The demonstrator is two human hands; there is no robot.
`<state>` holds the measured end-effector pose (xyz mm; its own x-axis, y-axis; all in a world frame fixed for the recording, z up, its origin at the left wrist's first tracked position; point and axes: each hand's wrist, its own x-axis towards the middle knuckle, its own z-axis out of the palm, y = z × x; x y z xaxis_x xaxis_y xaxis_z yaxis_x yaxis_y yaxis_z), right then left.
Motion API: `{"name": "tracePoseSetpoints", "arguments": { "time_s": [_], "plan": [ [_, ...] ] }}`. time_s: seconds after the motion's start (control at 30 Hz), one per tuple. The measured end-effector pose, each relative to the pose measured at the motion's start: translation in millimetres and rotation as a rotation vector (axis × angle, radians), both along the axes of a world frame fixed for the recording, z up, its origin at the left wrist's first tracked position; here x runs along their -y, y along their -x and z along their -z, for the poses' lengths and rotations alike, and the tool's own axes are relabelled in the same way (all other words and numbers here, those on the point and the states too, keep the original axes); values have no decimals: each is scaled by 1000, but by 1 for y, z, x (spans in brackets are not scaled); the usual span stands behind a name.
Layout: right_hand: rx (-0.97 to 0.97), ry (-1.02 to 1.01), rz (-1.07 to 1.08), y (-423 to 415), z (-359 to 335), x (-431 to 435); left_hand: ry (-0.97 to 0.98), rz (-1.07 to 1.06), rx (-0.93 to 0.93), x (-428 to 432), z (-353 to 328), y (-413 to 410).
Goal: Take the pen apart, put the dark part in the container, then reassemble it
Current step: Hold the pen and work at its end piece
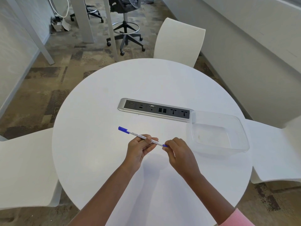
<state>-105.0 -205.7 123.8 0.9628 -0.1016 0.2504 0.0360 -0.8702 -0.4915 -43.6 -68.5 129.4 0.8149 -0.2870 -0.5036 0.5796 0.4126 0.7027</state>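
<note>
Slim white pen (141,136), printed lettering along the barrel, held above the near middle of the round white worktop (91,160), blue cap (123,129) angled toward the far left edge, small blue end piece (165,145) aimed toward the right edge. Left hand (139,148) closed round the middle of the barrel, fingers wrapped over the print. Right hand (177,152) pinching the blue end piece between thumb and fingertips, apparently ready to pull or twist it free. Pen not yet apart; both blue parts seated on the white barrel.

Likely very light and stiff, smooth plastic, prone to slipping in a loose pinch. Best held as here: firm wrap on the barrel, tight fingertip pinch on the small blue piece, pull kept in line with the barrel so nothing bends. Thin ink tube inside, if any, probably flexible and easy to kink on reassembly.

Clear plastic container (244,137), empty, near the right edge of the worktop, just beyond the right hand and well within reach for the dark part. One far corner of the container touching, or overlapping, the end of a silver-framed socket panel (154,109) set into the centre of the worktop. White chairs (179,39) drawn up at the far, left and right edges. Pink sleeve cuff (236,217) visible on the right arm at the bottom of the frame.
</note>
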Motion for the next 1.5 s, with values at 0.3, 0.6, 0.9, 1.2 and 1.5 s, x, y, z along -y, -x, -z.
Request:
{"name": "tracePoseSetpoints", "arguments": {
  "time_s": [0.3, 0.6, 0.9, 1.2, 1.5],
  "plan": [
    [-330, -651, 149, -3, -13, -1, 16, 40, 19, 1, -1, 1],
    [-751, -1519, 298, -5, -25, 2, 8, 46, 28, 1, 0, 2],
    [-139, -206, 50, 9, -9, -6, 10, 25, 6, -1, -1, 1],
    [-215, -334, 82, 6, -14, -5, 14, 51, 17, 1, -4, 4],
    [-787, -1343, 277, -3, -24, 4, -12, 68, 41, 1, -2, 7]
  ]
}}
